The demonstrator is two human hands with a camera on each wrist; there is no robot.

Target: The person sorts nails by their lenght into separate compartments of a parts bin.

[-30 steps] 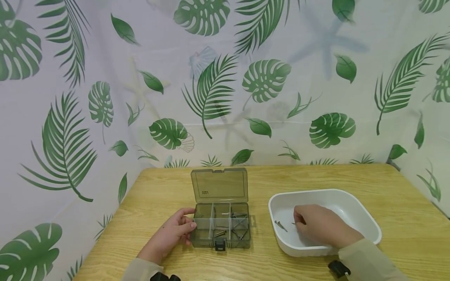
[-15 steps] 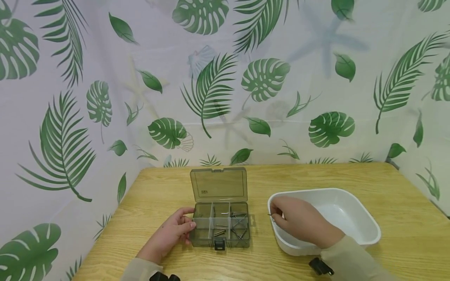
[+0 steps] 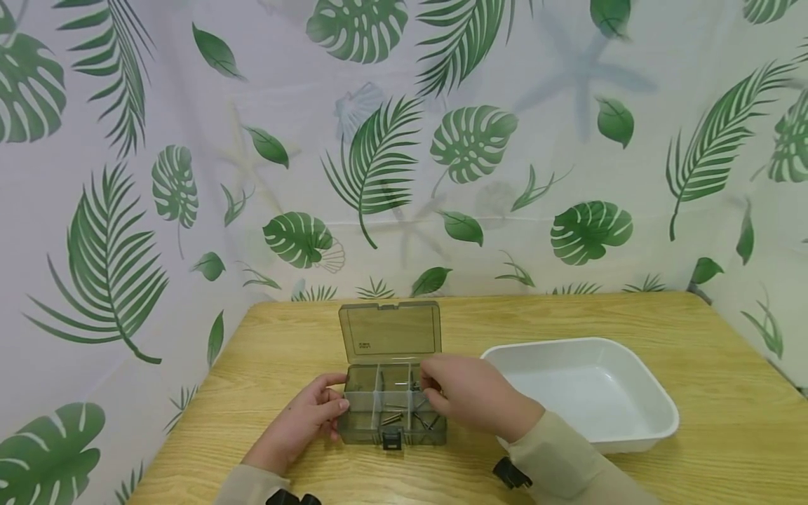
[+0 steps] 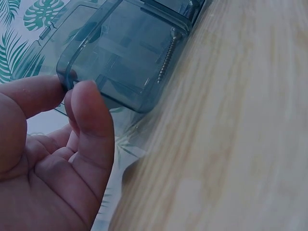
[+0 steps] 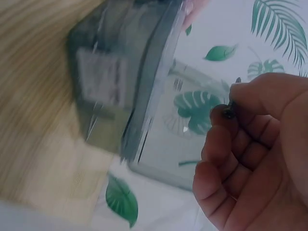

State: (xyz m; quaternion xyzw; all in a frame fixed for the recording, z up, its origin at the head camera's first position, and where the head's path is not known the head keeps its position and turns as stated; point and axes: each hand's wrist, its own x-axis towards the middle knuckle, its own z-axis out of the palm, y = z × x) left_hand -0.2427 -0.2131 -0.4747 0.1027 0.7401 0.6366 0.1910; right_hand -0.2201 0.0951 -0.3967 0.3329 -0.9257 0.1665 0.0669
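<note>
A smoky see-through compartment box [image 3: 360, 436] stands on the table with its lid [image 3: 391, 333] raised at the back. My left hand [image 3: 299, 424] grips its left side, thumb and a finger at the corner in the left wrist view. Over the right-hand compartments is my right hand [image 3: 480, 396], which pinches a small dark-headed screw [image 5: 228, 113] between thumb and forefinger. Brass-toned screws [image 3: 392, 419] lie in the front middle compartment, and several darker screws [image 3: 429, 423] in the front right one. My right fingers partly hide the back right compartment.
A white tray [image 3: 606, 386] sits to the right of the box, its left part behind my right hand and forearm. The wood table [image 3: 303, 333] ends at a leaf-printed cloth [image 3: 404, 175] behind. A dark latch [image 3: 392, 439] hangs at the box's front.
My right hand has moved left from inside the white tray, past its left rim, to above the box's right compartments, carrying the screw. The left hand stays at the box's left side.
</note>
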